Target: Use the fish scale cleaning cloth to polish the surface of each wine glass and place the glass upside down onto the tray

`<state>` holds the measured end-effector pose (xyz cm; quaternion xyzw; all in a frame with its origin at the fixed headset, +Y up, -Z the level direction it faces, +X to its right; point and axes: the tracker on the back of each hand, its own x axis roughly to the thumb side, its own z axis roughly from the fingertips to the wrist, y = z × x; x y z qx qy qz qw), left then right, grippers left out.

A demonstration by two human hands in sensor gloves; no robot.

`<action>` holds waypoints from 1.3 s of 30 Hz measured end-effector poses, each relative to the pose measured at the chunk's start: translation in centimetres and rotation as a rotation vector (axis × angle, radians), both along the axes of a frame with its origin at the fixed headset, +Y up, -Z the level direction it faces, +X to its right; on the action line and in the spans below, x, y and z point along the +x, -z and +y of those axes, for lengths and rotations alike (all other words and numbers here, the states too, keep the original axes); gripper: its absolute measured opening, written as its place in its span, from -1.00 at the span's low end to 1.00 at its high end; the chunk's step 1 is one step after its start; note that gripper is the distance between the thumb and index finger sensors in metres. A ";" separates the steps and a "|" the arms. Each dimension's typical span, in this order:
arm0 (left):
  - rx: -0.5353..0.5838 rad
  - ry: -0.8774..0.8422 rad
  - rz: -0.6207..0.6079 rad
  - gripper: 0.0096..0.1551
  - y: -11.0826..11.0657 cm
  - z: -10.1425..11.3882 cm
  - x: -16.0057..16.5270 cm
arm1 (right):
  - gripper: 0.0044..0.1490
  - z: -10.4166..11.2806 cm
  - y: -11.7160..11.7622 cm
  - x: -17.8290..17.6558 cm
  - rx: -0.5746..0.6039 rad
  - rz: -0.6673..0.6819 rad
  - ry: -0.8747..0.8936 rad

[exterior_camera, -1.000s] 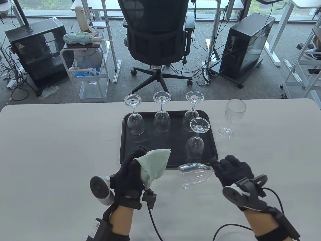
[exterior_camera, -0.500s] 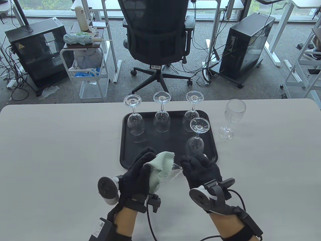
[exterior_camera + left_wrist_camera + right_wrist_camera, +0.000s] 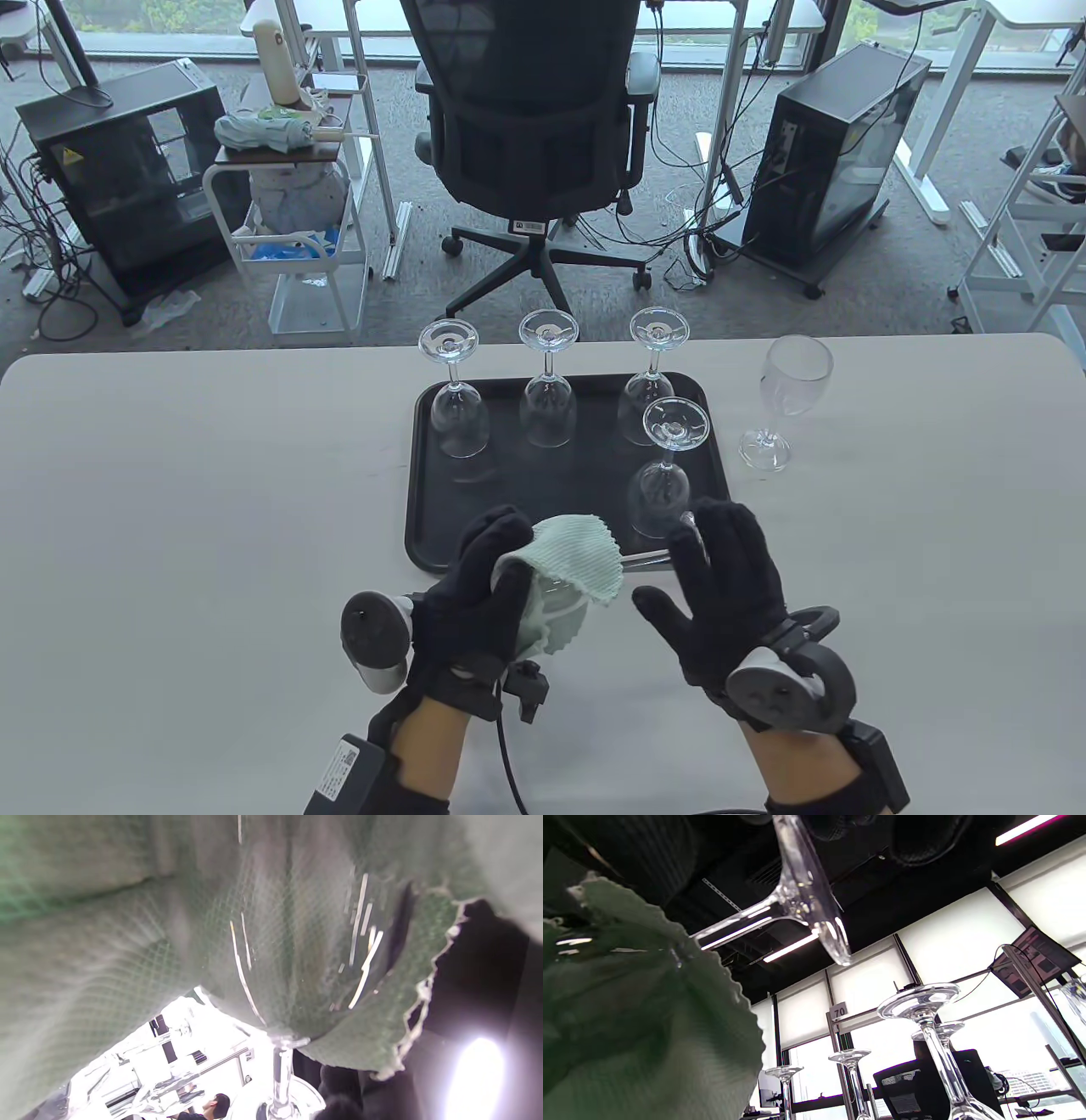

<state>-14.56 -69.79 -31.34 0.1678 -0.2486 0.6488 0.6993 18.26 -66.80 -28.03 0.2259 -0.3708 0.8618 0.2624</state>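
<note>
My left hand grips the pale green cleaning cloth, wrapped over the bowl of a wine glass held sideways above the table's front. The stem sticks out to the right, and its foot lies against the straight fingers of my right hand, thumb apart. In the left wrist view the cloth covers the bowl. The right wrist view shows the foot beside the cloth. Several glasses stand upside down on the black tray.
One upright wine glass stands on the table right of the tray. The nearest inverted glass is just beyond my right fingertips. An office chair and computer cases sit past the table's far edge.
My right hand carried the glass leftward into the cloth. My left hand closed the cloth over the bowl. My right hand slid out to the foot and straightened its fingers.
</note>
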 end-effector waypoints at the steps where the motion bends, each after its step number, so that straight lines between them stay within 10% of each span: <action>1: 0.000 -0.010 -0.018 -0.32 0.0 0.0 -0.1 | 0.15 -0.2 0.4 0.6 -0.037 0.038 0.055; 4: -0.005 -0.028 -0.046 -0.32 0.0 0.1 0.0 | 0.19 -1.4 1.6 1.5 -0.176 0.278 0.260; 10: 0.032 0.012 -0.072 -0.30 -0.8 0.6 1.4 | -0.06 -2.2 2.5 1.2 -0.288 0.384 0.461; 14: 0.138 0.128 0.036 -0.28 -1.4 1.3 1.5 | -0.05 -2.9 2.8 1.3 -0.567 0.413 0.532; 21: -0.087 -0.003 -0.104 -0.32 -0.3 0.2 0.8 | 0.14 -1.9 1.7 0.8 -0.027 0.248 0.087; 27: 0.116 0.113 -0.002 -0.30 -1.0 0.7 1.4 | -0.01 -3.3 3.1 1.2 -0.488 0.366 0.416; 35: -0.158 0.006 -0.106 -0.32 0.1 -0.2 0.6 | 0.23 -2.2 1.6 0.5 -0.027 0.280 0.050; 39: -0.060 0.047 -0.061 -0.28 -0.5 0.3 1.0 | 0.01 -2.9 2.3 0.7 -0.218 0.328 0.306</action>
